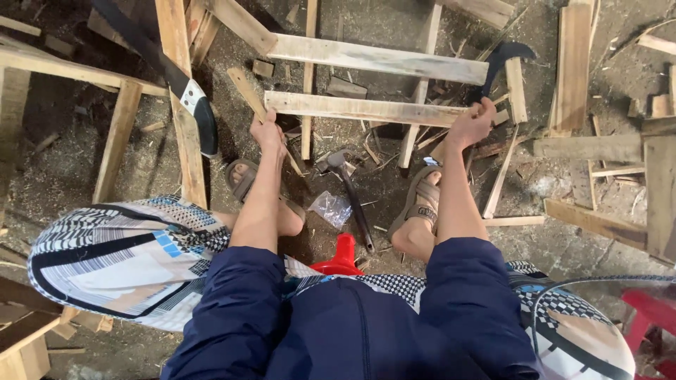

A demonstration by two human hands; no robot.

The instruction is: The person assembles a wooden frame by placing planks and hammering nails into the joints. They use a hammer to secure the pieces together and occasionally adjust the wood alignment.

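Your right hand covers the handle of the curved blade, so the grip itself can't be made out. The long machete runs off the top edge. Your red stool is mostly hidden under your lap, and the clear plastic bag is too small to tell what's inside.

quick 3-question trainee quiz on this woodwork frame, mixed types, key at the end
1. True or false: the left hand grips the hammer.
2. What does the right hand hold? A) curved dark blade tool B) plastic bag C) red stool
3. Where does the hammer lie?

Key:
1. False; it grips the end of the lower plank.
2. A
3. On the ground between the sandalled feet, head away from the person.
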